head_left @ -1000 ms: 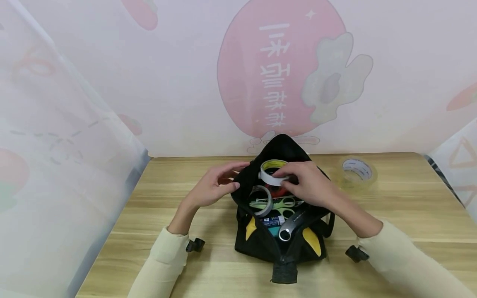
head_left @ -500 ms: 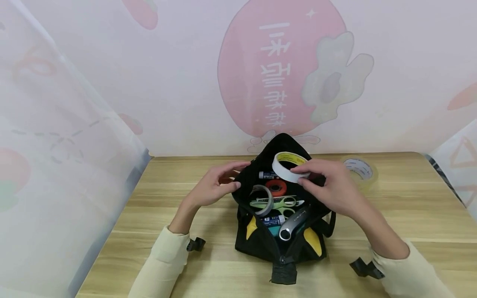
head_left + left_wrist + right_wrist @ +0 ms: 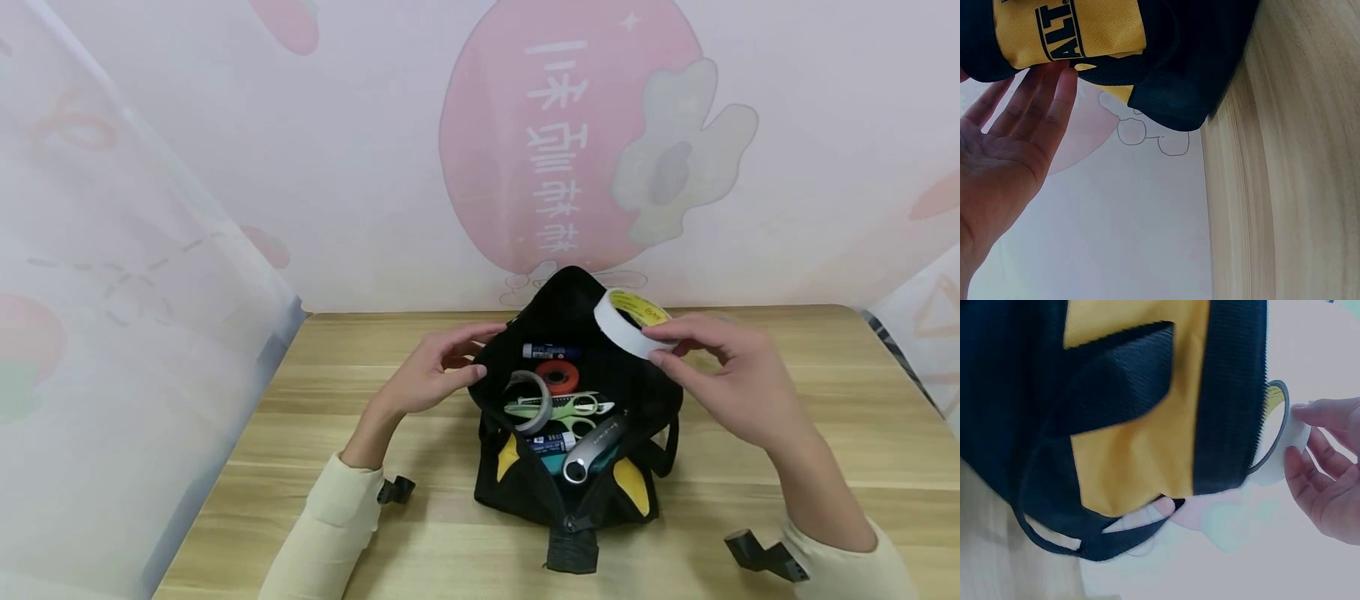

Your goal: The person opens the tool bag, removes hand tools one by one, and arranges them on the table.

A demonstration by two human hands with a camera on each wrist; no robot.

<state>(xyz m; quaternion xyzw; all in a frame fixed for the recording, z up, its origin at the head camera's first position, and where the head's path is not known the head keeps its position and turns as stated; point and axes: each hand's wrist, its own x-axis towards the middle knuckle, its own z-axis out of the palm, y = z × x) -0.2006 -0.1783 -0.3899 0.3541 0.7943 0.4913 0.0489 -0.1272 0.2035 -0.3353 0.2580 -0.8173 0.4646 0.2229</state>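
Observation:
A black-and-yellow tool bag (image 3: 517, 500) stands unzipped at mid-table, its mouth wide. My left hand (image 3: 431, 371) holds the bag's left rim, thumb at the edge and fingers along the outer side; the left wrist view shows those fingers (image 3: 1054, 106) against the yellow panel. Between right thumb and fingers, my right hand (image 3: 738, 375) pinches a white tape roll (image 3: 626, 333) with a yellow core, tilted over the bag's far right rim. Inside the bag lie a grey tape roll (image 3: 545, 408), an orange-red ring (image 3: 558, 377), green-handled scissors (image 3: 573, 407) and a grey-handled tool (image 3: 597, 446).
A glue-stick-like tube (image 3: 551, 352) lies at the back of the bag, another tube (image 3: 553, 442) nearer the front. A strap loop (image 3: 670, 450) sticks out on the right. The wooden table (image 3: 337, 358) ends at a printed cloth backdrop (image 3: 360, 183).
My right hand has lifted the white tape roll from inside the bag and moved it right and up to the rim, uncovering the tube and orange-red ring. The left hand has stayed put.

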